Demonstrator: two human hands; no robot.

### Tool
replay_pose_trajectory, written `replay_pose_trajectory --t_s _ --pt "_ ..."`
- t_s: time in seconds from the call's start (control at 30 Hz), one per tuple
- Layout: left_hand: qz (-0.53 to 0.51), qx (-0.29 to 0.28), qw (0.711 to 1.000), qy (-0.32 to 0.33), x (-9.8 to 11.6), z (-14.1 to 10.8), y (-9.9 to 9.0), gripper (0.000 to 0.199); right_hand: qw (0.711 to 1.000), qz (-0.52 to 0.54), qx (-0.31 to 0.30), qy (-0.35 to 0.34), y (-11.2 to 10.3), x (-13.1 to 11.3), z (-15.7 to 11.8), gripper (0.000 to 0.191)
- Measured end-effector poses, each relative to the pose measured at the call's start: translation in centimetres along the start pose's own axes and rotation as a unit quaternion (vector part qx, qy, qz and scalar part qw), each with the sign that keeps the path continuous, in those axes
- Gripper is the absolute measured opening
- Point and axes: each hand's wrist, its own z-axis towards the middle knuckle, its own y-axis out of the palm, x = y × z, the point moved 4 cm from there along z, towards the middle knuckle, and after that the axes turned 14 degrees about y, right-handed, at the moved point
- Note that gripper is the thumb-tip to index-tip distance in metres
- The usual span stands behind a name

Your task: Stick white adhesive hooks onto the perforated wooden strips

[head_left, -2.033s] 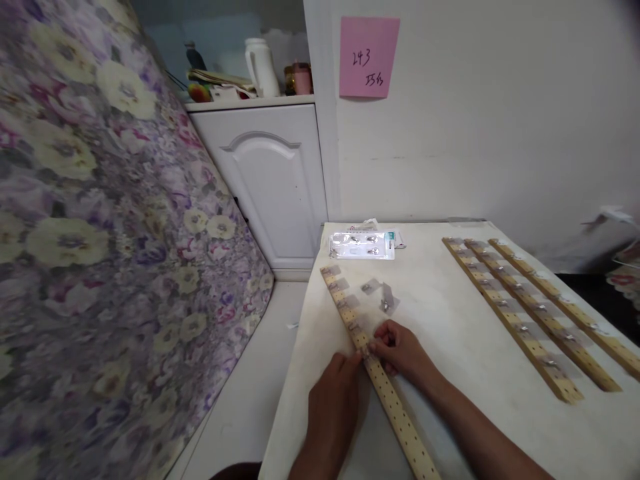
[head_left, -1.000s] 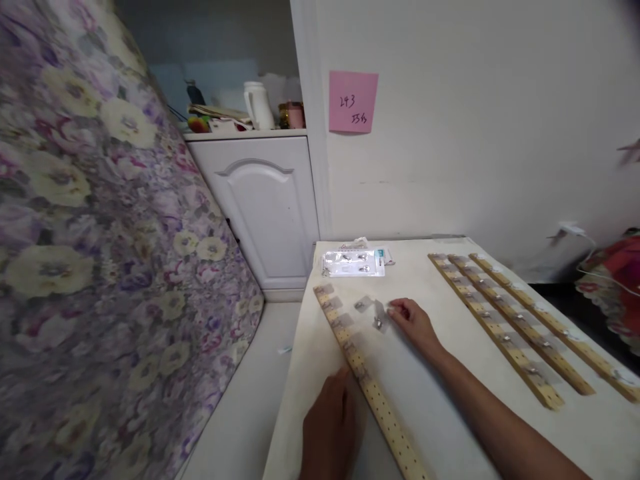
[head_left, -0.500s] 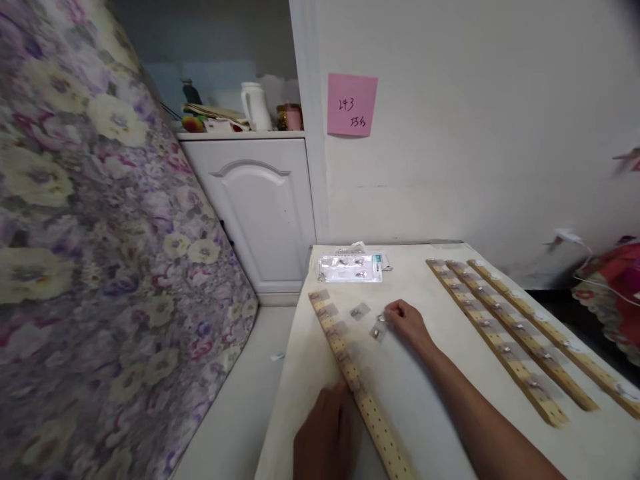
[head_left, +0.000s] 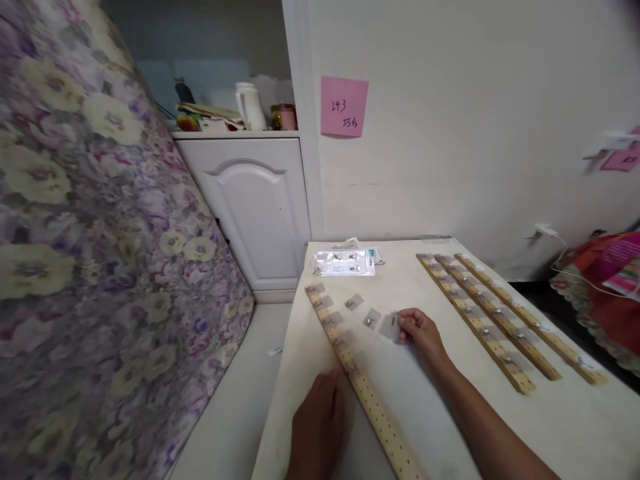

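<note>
My right hand pinches the edge of a clear square hook piece with a small metal part on it, just over the table. Two similar clear hook pieces lie to its left: one close by, the other farther back. My left hand is curled closed on the table, its fingertips at the left edge of a perforated wooden strip; nothing shows in its fingers. Several clear hook pieces sit along the far half of this strip.
Three more wooden strips with hook pieces, among them the leftmost, lie on the right of the white table. A clear blister pack lies at the back edge. A floral curtain hangs left; a white cabinet stands behind.
My right hand has moved slightly right, away from the loose hook pieces, with one clear piece now in its fingers. My left hand stays by the strip. The view has shifted a little right.
</note>
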Motion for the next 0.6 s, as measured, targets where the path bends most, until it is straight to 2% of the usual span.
replay_pose_trajectory --t_s 0.13,0.2,0.33,0.47,0.6 --pt "0.009 0.002 1.0 -0.001 -0.1 -0.3 0.0 0.033 0.99 -0.076 0.015 -0.116 0.6 -1.7 -3.9 0.022" --pt "0.012 0.005 1.0 0.0 -0.1 -0.3 -0.1 0.032 0.983 -0.109 0.007 -0.148 1.3 -2.0 -4.8 0.023" --pt "0.009 0.005 1.0 0.006 0.1 -0.3 -0.1 0.032 0.997 -0.031 -0.015 -0.064 1.5 -1.0 -4.4 0.034" --pt "0.018 -0.008 1.0 0.017 0.3 -0.3 0.0 0.031 0.995 0.032 -0.09 0.011 1.7 0.0 -4.7 0.037" --pt "0.027 -0.009 0.999 0.026 0.4 -0.6 0.1 0.032 0.982 0.072 -0.165 0.063 2.5 0.9 -6.6 0.038"
